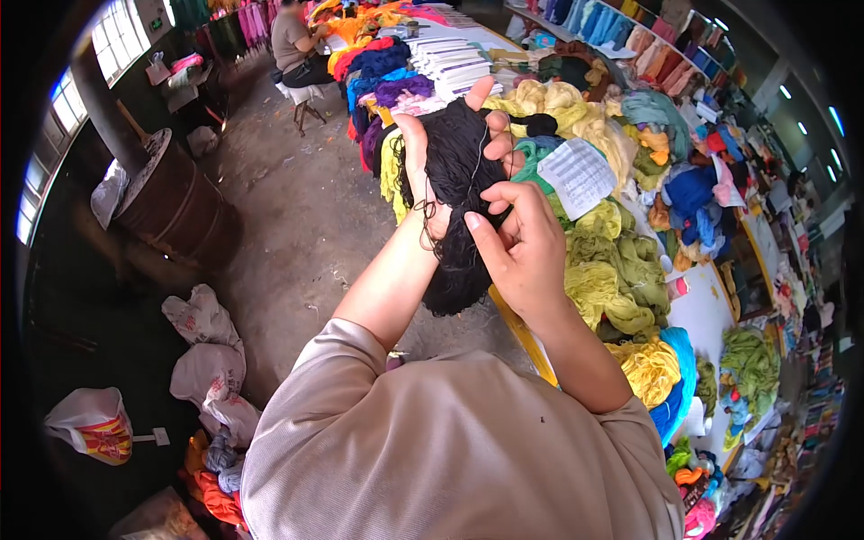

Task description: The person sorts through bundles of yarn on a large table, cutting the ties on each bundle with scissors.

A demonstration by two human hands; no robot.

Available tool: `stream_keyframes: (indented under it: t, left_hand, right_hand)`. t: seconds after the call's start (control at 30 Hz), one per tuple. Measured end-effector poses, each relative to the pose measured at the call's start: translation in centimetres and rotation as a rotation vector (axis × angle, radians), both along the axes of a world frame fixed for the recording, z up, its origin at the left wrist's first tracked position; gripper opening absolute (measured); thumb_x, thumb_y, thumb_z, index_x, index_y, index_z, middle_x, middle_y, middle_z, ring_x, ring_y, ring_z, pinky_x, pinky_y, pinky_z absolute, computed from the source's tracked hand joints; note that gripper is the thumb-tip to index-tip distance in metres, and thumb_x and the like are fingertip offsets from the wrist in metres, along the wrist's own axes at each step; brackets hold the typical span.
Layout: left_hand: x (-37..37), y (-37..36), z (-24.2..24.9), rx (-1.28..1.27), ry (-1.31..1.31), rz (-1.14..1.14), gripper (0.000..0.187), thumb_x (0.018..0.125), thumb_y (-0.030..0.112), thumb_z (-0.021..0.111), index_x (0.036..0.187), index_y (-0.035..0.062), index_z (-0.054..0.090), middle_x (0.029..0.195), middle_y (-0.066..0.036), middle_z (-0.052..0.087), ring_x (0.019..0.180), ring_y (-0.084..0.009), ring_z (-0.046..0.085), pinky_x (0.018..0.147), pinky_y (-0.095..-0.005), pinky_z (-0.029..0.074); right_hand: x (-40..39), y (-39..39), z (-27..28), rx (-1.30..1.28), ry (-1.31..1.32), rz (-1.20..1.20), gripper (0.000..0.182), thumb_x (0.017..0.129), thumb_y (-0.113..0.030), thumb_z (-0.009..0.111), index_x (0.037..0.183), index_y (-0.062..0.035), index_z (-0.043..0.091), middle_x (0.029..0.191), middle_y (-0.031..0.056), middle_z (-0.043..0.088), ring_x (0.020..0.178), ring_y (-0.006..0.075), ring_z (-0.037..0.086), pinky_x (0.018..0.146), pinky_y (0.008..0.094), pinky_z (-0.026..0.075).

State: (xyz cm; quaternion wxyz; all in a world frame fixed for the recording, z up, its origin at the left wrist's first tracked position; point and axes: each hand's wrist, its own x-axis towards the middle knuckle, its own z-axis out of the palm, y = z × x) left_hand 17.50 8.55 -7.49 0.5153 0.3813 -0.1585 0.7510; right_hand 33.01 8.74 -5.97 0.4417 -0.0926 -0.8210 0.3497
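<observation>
A hank of black yarn (450, 153) lies across my left hand (417, 155), which holds it from beneath, with thumb on one side and fingertips curling up on the other. The lower part of the hank hangs down past the wrist. My right hand (525, 247) is closed in a pinch at the hank's middle, thumb and forefinger on a thin black thread (472, 193). Loose strands stick out along the hank's left side. Beside my hands, a printed paper sheet (576, 175) rests on green and cream yarn on the table.
Olive yarn hanks (612, 270) and yellow yarn (646, 369) cover the table to the right. Purple yarn (403, 88) and other bright hanks lie farther up. A seated person (292, 45) works at the far end. At left stand a rusty drum (180, 207) and white sacks (211, 369).
</observation>
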Motion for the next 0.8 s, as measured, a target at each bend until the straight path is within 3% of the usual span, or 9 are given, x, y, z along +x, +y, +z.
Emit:
stream_keyframes:
  t: [0.07, 0.2, 0.37, 0.5, 0.6, 0.67, 0.7, 0.77, 0.8]
  left_hand:
    - [0.1, 0.1, -0.1, -0.034, -0.025, 0.026, 0.1, 0.08, 0.081, 0.052, 0.153, 0.0151, 0.035, 0.125, -0.006, 0.062, 0.094, -0.0185, 0.054, 0.083, -0.039, 0.042]
    - [0.4, -0.1, 0.2, -0.129, -0.032, 0.13, 0.102, 0.079, 0.082, 0.051, 0.154, 0.0155, 0.032, 0.136, -0.008, 0.058, 0.108, -0.022, 0.057, 0.089, -0.0417, 0.044]
    - [0.3, 0.1, -0.2, -0.074, -0.056, 0.068, 0.101, 0.079, 0.081, 0.053, 0.154, 0.0161, 0.033, 0.145, -0.01, 0.053, 0.132, -0.0279, 0.049, 0.098, -0.0441, 0.044]
    - [0.4, 0.1, -0.1, -0.058, -0.072, 0.033, 0.101, 0.079, 0.08, 0.054, 0.154, 0.0161, 0.033, 0.146, -0.01, 0.051, 0.136, -0.0293, 0.045, 0.103, -0.0465, 0.042]
    - [0.9, -0.1, 0.3, -0.042, -0.148, -0.005, 0.103, 0.079, 0.083, 0.048, 0.152, 0.0118, 0.034, 0.146, -0.018, 0.049, 0.137, -0.0349, 0.044, 0.109, -0.0489, 0.042]
    - [1.0, -0.3, 0.6, -0.08, -0.082, 0.087, 0.107, 0.078, 0.086, 0.043, 0.153, 0.0113, 0.031, 0.147, -0.02, 0.046, 0.139, -0.0343, 0.041, 0.111, -0.0458, 0.039]
    - [1.1, -0.4, 1.0, -0.08, -0.082, 0.087, 0.107, 0.078, 0.086, 0.043, 0.153, 0.0113, 0.031, 0.147, -0.02, 0.046, 0.139, -0.0343, 0.041, 0.111, -0.0458, 0.039]
    - [1.3, -0.8, 1.6, -0.265, 0.247, 0.525, 0.112, 0.074, 0.09, 0.043, 0.156, 0.0142, 0.027, 0.151, -0.02, 0.042, 0.139, -0.0341, 0.041, 0.111, -0.0446, 0.038]
    - [1.5, -0.7, 1.7, -0.274, 0.306, 0.595, 0.117, 0.072, 0.092, 0.039, 0.157, 0.0136, 0.023, 0.151, -0.023, 0.041, 0.139, -0.0341, 0.041, 0.111, -0.0434, 0.037]
  right_hand:
    - [0.0, 0.0, 0.1, 0.024, -0.003, -0.005, 0.027, 0.082, -0.001, 0.075, 0.105, -0.0033, 0.06, 0.085, 0.0019, 0.053, 0.053, 0.0051, 0.041, 0.05, 0.0219, 0.036]
    - [0.1, 0.0, 0.3, 0.024, -0.008, -0.01, 0.027, 0.082, -0.001, 0.075, 0.105, -0.0033, 0.06, 0.085, 0.0021, 0.052, 0.053, 0.0053, 0.041, 0.05, 0.0219, 0.036]
    - [0.2, 0.1, 0.2, 0.017, -0.017, -0.018, 0.028, 0.081, -0.002, 0.076, 0.105, -0.0034, 0.06, 0.086, 0.0024, 0.053, 0.053, 0.0055, 0.042, 0.05, 0.0224, 0.036]
    - [0.2, 0.1, 0.3, 0.021, -0.036, -0.025, 0.029, 0.081, -0.002, 0.077, 0.105, -0.0033, 0.06, 0.086, 0.0028, 0.053, 0.053, 0.0058, 0.042, 0.05, 0.0226, 0.036]
    - [0.3, 0.2, 0.3, 0.02, -0.039, -0.034, 0.029, 0.081, -0.001, 0.076, 0.105, -0.0034, 0.06, 0.086, 0.0027, 0.053, 0.052, 0.0063, 0.042, 0.05, 0.023, 0.036]
    - [0.5, 0.4, 0.6, 0.043, 0.024, -0.068, 0.027, 0.08, 0.0, 0.075, 0.104, -0.0035, 0.061, 0.088, 0.0027, 0.054, 0.052, 0.0067, 0.042, 0.05, 0.0231, 0.037]
    - [0.8, 0.7, 0.8, 0.12, 0.063, -0.092, 0.021, 0.084, -0.004, 0.071, 0.103, -0.0053, 0.061, 0.089, 0.006, 0.061, 0.053, 0.0125, 0.052, 0.049, 0.0259, 0.041]
    - [1.4, 0.8, 1.4, 0.12, 0.032, -0.034, 0.019, 0.085, -0.002, 0.069, 0.102, -0.0053, 0.061, 0.089, 0.0073, 0.063, 0.057, 0.0159, 0.056, 0.051, 0.0277, 0.044]
    - [1.7, 0.8, 1.6, 0.12, 0.003, 0.023, 0.017, 0.087, -0.001, 0.067, 0.102, -0.0054, 0.062, 0.089, 0.0086, 0.066, 0.061, 0.0193, 0.06, 0.054, 0.0295, 0.046]
